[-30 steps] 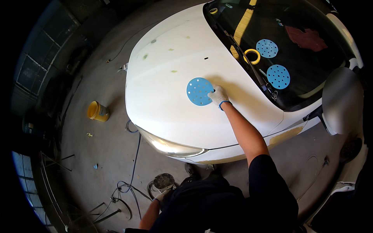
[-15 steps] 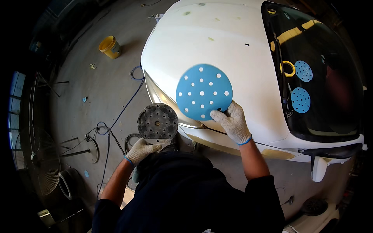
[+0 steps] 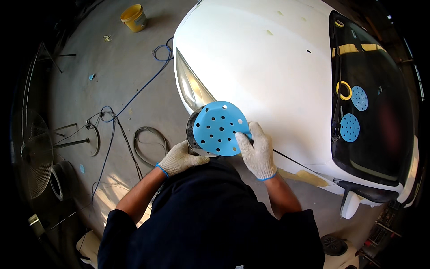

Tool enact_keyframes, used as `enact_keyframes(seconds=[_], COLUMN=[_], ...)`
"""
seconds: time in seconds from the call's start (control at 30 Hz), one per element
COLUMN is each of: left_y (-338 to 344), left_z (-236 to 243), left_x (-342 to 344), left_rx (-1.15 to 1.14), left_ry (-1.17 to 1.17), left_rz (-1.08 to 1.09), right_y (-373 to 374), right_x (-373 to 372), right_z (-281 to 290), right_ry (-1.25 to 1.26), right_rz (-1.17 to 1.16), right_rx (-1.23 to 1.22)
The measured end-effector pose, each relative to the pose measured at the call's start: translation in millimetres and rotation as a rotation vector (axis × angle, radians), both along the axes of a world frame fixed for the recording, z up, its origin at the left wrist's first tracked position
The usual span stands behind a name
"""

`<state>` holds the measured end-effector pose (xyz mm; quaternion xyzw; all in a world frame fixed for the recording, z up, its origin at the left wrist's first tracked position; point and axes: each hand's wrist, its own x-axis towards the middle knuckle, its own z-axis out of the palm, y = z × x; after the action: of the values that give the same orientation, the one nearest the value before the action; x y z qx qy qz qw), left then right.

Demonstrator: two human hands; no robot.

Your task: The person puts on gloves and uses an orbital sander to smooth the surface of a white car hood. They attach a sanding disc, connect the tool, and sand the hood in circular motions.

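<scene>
My left hand (image 3: pixel 181 158), in a white knit glove, grips the lower edge of a disc sander (image 3: pixel 191 130) whose round black pad faces up. The body of the sander is hidden. A blue sanding disc (image 3: pixel 217 134) with several holes lies over most of that pad, set off to the right, so a dark crescent shows at the left. My gloved right hand (image 3: pixel 259 152) pinches the disc's right edge between thumb and fingers. Dark spots fill most of the disc's holes, while a few at its right edge show light.
Beyond my hands stretches a white car hood (image 3: pixel 255 67) with a headlight (image 3: pixel 190 85). Two blue discs (image 3: pixel 359 98) and a yellow tape roll (image 3: pixel 350 90) lie on the windshield. Blue hose (image 3: pixel 142 91) loops over the floor at left, near a fan (image 3: pixel 33 152) and a yellow bucket (image 3: pixel 134 19).
My right hand has brought the sanding disc down and left onto the sander's pad. The left hand has moved the sander right and closer in. The view has shifted.
</scene>
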<state>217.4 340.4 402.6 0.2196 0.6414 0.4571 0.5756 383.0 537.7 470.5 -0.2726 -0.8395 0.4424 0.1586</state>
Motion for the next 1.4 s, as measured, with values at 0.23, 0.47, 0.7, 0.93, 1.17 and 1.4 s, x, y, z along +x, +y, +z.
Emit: enact_keyframes(seconds=[0.23, 0.47, 0.7, 0.93, 1.17, 1.4], left_y=[-15, -9, -1, 0, 4, 3], left_z=[-19, -29, -7, -13, -12, -20], left_x=[-9, -5, -3, 2, 8, 10], left_rx=[0.032, 0.027, -0.055, -0.067, -0.032, 0.024], left_ry=[0.225, 0.100, 0.040, 0.057, -0.017, -0.033], left_rz=[-0.107, -0.073, -0.081, -0.101, -0.089, -0.121], right_y=[-6, 15, 11, 1, 4, 1], right_x=[-9, -5, 1, 8, 20, 22], right_z=[41, -46, -66, -68, -64, -65], right_ry=[0.221, 0.098, 0.178, 0.150, 0.018, 0.061], right_rz=[0.034, 0.086, 0.049, -0.022, -0.040, -0.080], right_rx=[-0.476, -0.705, -0.646, -0.645, -0.624, -0.542])
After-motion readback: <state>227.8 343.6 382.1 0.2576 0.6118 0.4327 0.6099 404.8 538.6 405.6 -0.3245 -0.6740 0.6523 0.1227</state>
